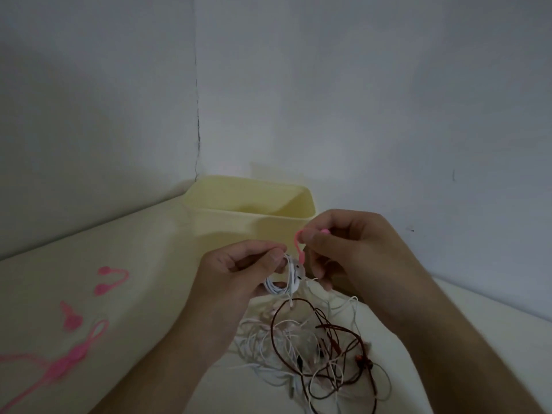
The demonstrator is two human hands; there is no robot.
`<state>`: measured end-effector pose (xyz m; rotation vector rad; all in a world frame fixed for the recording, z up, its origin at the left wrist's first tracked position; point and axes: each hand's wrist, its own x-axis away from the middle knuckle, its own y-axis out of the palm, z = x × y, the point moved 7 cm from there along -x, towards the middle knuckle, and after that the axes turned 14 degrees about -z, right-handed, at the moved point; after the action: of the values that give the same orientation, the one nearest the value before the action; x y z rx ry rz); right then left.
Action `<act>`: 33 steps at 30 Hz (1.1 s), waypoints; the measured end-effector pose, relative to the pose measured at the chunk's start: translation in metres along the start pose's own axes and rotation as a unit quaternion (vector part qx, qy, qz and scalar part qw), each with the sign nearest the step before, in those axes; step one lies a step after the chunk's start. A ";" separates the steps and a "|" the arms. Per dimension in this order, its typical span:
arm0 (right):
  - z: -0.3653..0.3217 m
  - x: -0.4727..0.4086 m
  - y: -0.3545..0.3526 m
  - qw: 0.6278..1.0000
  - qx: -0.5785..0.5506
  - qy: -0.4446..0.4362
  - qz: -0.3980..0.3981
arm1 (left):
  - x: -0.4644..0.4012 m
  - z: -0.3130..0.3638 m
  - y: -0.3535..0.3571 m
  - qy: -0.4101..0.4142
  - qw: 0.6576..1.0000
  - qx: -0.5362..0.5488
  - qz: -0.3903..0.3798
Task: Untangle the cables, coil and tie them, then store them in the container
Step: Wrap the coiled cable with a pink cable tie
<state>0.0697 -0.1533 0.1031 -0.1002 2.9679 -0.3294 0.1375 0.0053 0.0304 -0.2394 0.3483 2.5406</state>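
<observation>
Left grip (239, 270) holds an upright white coil (282, 277); right grip (337, 246) pinches a vertical pink tie (299, 245)

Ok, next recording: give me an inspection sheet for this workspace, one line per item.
Surface: pale cream table, set against the walls.
Job's things: yellow container open-topped at the back; its inside is hidden. A coiled white cable is held above the table, a pink tie at it.
Clutter: spare pink ties lie loose at the left.
Grips: left hand holds the coil; right hand pinches the pink tie.
Cables: a tangle of white and brown cables lies below the hands, not yet sorted.
Surroundings: plain grey walls meeting at a corner.
</observation>
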 end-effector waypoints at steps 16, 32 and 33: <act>0.014 -0.006 -0.002 1.000 0.000 0.005 0.006 | 0.000 -0.004 0.001 -0.012 1.000 0.016 0.004; 0.018 -0.009 0.002 0.977 0.211 0.006 0.042 | 0.000 -0.008 0.001 -0.027 0.999 0.019 -0.004; 0.019 -0.009 0.002 0.974 0.221 0.007 0.042 | 0.000 -0.008 0.002 -0.026 0.999 0.019 -0.007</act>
<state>0.0817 -0.1550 0.0856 0.0787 2.8205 -0.9656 0.1372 0.0012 0.0237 -0.1595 0.3727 2.5180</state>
